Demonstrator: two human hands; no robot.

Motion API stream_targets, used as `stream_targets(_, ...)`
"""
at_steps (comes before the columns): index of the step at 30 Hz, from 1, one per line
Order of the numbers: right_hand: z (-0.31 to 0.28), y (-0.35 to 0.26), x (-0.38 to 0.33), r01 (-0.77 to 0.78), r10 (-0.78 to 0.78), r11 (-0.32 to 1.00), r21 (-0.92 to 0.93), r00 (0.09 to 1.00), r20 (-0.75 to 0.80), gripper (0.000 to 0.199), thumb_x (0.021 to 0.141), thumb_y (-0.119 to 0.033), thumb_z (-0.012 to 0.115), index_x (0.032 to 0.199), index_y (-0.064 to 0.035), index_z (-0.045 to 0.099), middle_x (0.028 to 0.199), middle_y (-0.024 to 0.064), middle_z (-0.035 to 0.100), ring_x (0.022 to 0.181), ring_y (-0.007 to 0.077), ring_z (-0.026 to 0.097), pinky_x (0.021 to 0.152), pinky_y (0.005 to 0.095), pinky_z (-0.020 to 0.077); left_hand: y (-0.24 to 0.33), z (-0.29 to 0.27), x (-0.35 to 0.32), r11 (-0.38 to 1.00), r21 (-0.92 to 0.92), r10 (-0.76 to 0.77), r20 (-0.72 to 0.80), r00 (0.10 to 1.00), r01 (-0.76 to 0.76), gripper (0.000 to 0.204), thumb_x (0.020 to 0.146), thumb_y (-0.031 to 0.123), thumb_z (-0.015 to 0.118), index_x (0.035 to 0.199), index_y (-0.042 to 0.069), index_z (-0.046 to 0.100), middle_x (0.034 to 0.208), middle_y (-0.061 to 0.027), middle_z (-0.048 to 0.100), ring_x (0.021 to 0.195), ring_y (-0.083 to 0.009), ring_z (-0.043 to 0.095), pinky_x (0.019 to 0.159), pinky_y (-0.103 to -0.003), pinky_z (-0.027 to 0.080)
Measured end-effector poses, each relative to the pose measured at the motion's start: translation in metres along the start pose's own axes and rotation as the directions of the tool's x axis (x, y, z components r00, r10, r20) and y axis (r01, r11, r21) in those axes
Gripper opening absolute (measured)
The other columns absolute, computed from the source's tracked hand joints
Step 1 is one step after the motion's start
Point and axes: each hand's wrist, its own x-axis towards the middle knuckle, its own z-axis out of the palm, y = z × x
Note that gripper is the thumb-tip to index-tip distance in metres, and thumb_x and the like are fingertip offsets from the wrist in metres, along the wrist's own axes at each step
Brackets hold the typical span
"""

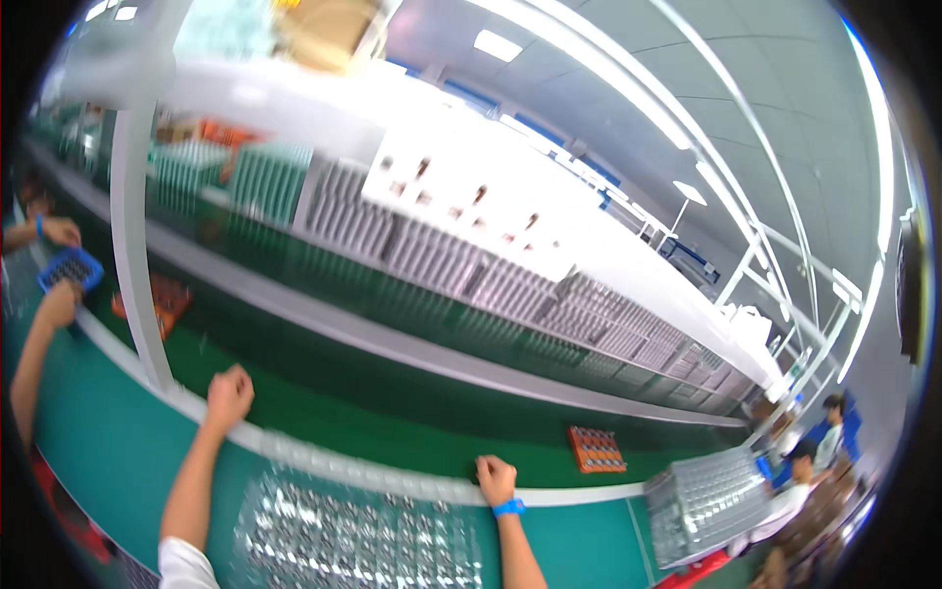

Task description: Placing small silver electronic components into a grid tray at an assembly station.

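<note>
My left hand (230,398) is over the pale rail at the conveyor's near edge, its fingers curled together. Whatever may be inside them is hidden. Farther right, my right hand (497,481), with a blue band at the wrist, is closed at the same rail. Its curled fingers also hide what they may hold. Between my forearms lies a clear plastic tray (363,530) with many pockets, many of them showing small dark and shiny parts. It rests on the green worktop (579,535), apart from both hands.
An orange tray of round parts (597,449) sits on the green conveyor (343,417). Stacked clear trays (711,501) stand at right. A white post (137,245) rises at left, near a co-worker's hands at a blue tray (71,270). Tray stacks (432,255) line the shelf beyond.
</note>
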Motion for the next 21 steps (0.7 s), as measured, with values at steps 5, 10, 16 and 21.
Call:
stream_targets(5, -0.001, -0.004, 0.0, 0.023, -0.023, 1.0, -0.018, 1.0, -0.009, 0.021, 0.083, -0.018, 0.06, 0.077, 0.0001, 0.068, 0.068, 0.0183, 0.064, 0.059, 0.0283, 0.064, 0.055, 0.0371, 0.05, 0.006, -0.015, -0.012, 0.999, 0.009, -0.053, 0.03, 0.998, 0.053, 0.009, 0.076, 0.012, 0.062, 0.075, 0.004, 0.06, 0.065, -0.0153, 0.062, 0.06, -0.0306, 0.062, 0.055, -0.039, 0.049)
stream_targets(10, -0.006, 0.018, 0.006, -0.004, 0.002, 1.0, -0.022, 0.998, -0.057, 0.016, 0.08, -0.012, 0.061, 0.073, 0.0014, 0.066, 0.065, 0.0168, 0.063, 0.057, 0.0248, 0.061, 0.053, 0.0362, 0.0475, -0.002, 0.015, -0.002, 0.998, -0.031, -0.044, 0.063, 0.997, 0.046, 0.016, 0.08, 0.02, 0.062, 0.086, 0.005, 0.064, 0.073, -0.0169, 0.063, 0.067, -0.0324, 0.063, 0.06, -0.039, 0.05)
stream_targets(16, 0.001, 0.008, 0.019, 0.033, -0.029, 0.998, 0.059, 0.998, -0.055, 0.019, 0.084, -0.009, 0.058, 0.071, 0.0055, 0.06, 0.057, 0.0163, 0.054, 0.049, 0.0214, 0.052, 0.047, 0.0343, 0.0383, 0.012, 0.011, 0.01, 0.999, -0.051, -0.019, 0.037, 0.999, 0.021, 0.01, 0.082, 0.011, 0.06, 0.078, 0.003, 0.059, 0.059, -0.0132, 0.057, 0.053, -0.0287, 0.058, 0.051, -0.037, 0.044)
stream_targets(21, 0.011, -0.001, 0.019, 0.025, -0.024, 0.998, 0.05, 1.0, -0.02, 0.019, 0.085, -0.008, 0.058, 0.072, 0.0056, 0.06, 0.053, 0.013, 0.052, 0.045, 0.018, 0.048, 0.045, 0.032, 0.0365, 0.007, 0.005, 0.013, 0.998, -0.044, -0.04, 0.054, 0.998, 0.042, 0.01, 0.082, 0.01, 0.06, 0.076, 0.003, 0.058, 0.053, -0.0109, 0.054, 0.048, -0.0272, 0.055, 0.048, -0.037, 0.042)
